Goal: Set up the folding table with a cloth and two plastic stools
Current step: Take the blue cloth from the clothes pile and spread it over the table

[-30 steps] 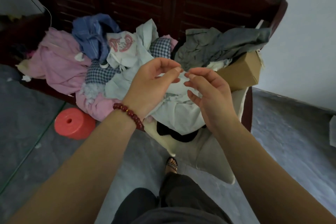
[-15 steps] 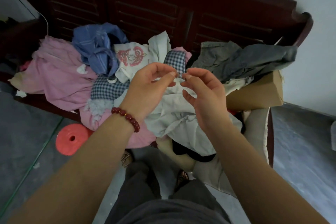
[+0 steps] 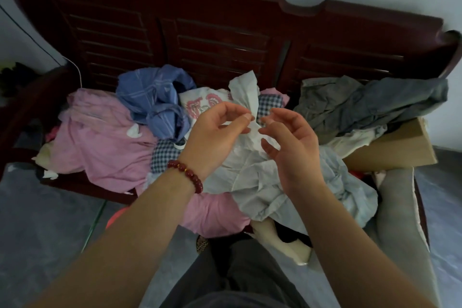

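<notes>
A pale grey-white cloth (image 3: 252, 182) lies crumpled on top of a heap of clothes on a dark wooden bench (image 3: 225, 32). My left hand (image 3: 215, 137), with a red bead bracelet on the wrist, and my right hand (image 3: 290, 147) hover over this cloth with curled fingers. Their fingertips nearly meet at a raised fold of it. Whether either hand pinches the fold is unclear. A red plastic stool (image 3: 113, 217) stands on the floor below the bench, mostly hidden behind my left forearm. No folding table is in view.
The heap holds pink fabric (image 3: 105, 142), a blue shirt (image 3: 152, 97), checked cloth (image 3: 165, 152) and grey garments (image 3: 370, 102). A cardboard box (image 3: 400, 147) sits at the bench's right end. A grey cushion (image 3: 397, 207) leans there. My legs and sandalled foot (image 3: 202, 244) are below.
The view has moved closer and risen, showing more of the bench back. My hands have lifted slightly toward the pale cloth's raised fold. The red stool has slipped behind my left forearm.
</notes>
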